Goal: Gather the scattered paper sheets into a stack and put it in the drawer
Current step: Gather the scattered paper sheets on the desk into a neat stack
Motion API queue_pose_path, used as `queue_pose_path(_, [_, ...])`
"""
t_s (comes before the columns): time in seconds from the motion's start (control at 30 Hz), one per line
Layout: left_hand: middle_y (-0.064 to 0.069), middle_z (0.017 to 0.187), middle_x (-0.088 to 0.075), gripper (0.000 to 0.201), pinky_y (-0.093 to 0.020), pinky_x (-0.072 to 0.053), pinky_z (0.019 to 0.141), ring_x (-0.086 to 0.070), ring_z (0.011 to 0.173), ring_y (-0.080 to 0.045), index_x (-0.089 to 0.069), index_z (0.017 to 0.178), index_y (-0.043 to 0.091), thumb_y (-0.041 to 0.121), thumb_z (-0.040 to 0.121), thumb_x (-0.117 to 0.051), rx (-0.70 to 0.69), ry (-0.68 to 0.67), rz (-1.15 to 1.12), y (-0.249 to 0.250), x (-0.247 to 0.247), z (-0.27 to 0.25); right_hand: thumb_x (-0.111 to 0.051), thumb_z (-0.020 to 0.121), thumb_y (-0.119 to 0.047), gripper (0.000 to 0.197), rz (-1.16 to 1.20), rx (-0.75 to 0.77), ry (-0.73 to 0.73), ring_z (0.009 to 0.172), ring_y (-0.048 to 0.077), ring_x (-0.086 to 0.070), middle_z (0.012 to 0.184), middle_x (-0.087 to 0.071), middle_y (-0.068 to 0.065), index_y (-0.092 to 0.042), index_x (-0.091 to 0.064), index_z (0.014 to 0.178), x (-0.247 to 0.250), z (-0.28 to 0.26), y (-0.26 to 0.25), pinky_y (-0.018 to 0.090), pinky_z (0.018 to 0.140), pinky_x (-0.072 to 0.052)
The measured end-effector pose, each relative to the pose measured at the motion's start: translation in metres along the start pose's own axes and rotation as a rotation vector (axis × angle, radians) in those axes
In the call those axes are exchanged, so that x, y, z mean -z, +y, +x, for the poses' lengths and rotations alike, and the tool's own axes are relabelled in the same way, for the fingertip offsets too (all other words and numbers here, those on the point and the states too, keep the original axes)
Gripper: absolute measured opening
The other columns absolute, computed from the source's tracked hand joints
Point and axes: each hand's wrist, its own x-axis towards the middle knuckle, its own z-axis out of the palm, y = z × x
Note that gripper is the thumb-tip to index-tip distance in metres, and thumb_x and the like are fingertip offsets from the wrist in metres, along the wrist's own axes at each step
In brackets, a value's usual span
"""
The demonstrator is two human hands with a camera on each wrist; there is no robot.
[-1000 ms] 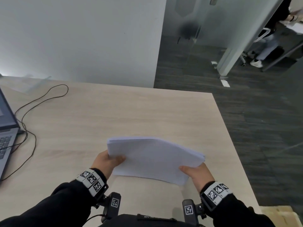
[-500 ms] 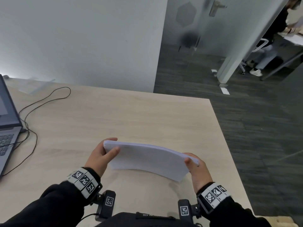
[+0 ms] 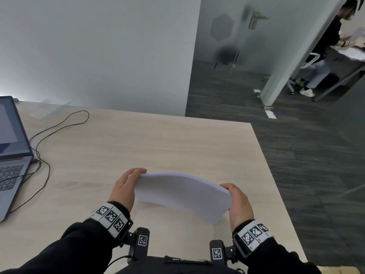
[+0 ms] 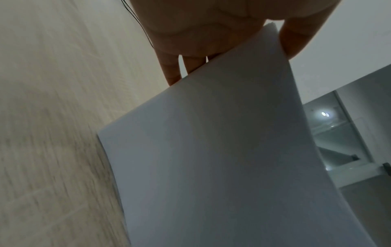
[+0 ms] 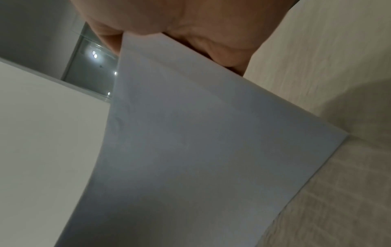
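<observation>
A white paper stack (image 3: 182, 193) stands tilted up on its lower edge on the light wood table (image 3: 138, 143), bowed slightly in the middle. My left hand (image 3: 126, 186) grips its left end, fingers curled over the top corner. My right hand (image 3: 238, 202) grips the right end the same way. In the left wrist view the paper stack (image 4: 222, 158) fills the frame, with my fingers (image 4: 171, 70) behind it and my thumb in front. In the right wrist view the paper stack (image 5: 190, 150) runs from my palm down to the table. No drawer is in view.
An open laptop (image 3: 9, 155) sits at the table's left edge, with black cables (image 3: 45, 139) trailing across the top beside it. The table's right edge (image 3: 276, 184) drops to dark carpet. A person sits at a desk behind the glass door (image 3: 256, 36), far right.
The paper stack has been tipped from nearly flat up onto its lower edge. Both hands shifted from under the ends to gripping the upper corners.
</observation>
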Motion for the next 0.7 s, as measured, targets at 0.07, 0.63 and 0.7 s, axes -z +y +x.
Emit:
queue_pose_path(0.07, [0.004, 0.099, -0.074, 0.041, -0.039, -0.044, 0.095, -0.062, 0.103, -0.022, -0.072, 0.093, 0.027, 0.056, 0.073, -0.052, -0.004, -0.018, -0.008, -0.002, 0.004, 0.0, -0.042, 0.095, -0.015, 0.028, 0.025, -0.002, -0.002, 0.074, 0.02, -0.053, 0.089, -0.065, 0.01, -0.008, -0.065, 0.081, 0.0, -0.002, -0.003, 0.031, 0.062, -0.039])
queue_pose_path(0.63, [0.006, 0.102, -0.075, 0.03, -0.038, -0.042, 0.101, -0.061, 0.111, -0.019, -0.07, 0.098, 0.024, 0.038, 0.083, -0.049, -0.05, -0.075, 0.001, -0.007, 0.012, 0.004, -0.049, 0.076, -0.038, 0.029, 0.069, 0.026, -0.011, 0.086, 0.019, -0.056, 0.088, -0.07, -0.005, -0.018, -0.07, 0.076, -0.001, -0.009, -0.002, 0.028, 0.069, -0.041])
queue_pose_path(0.7, [0.006, 0.105, -0.075, 0.033, -0.035, -0.042, 0.102, -0.061, 0.112, -0.017, -0.069, 0.104, 0.027, 0.043, 0.082, -0.049, -0.055, -0.1, 0.001, -0.006, 0.015, 0.003, -0.049, 0.076, -0.043, 0.032, 0.065, 0.047, -0.004, 0.09, 0.021, -0.057, 0.088, -0.071, -0.006, -0.02, -0.07, 0.076, 0.0, -0.008, 0.0, 0.027, 0.07, -0.041])
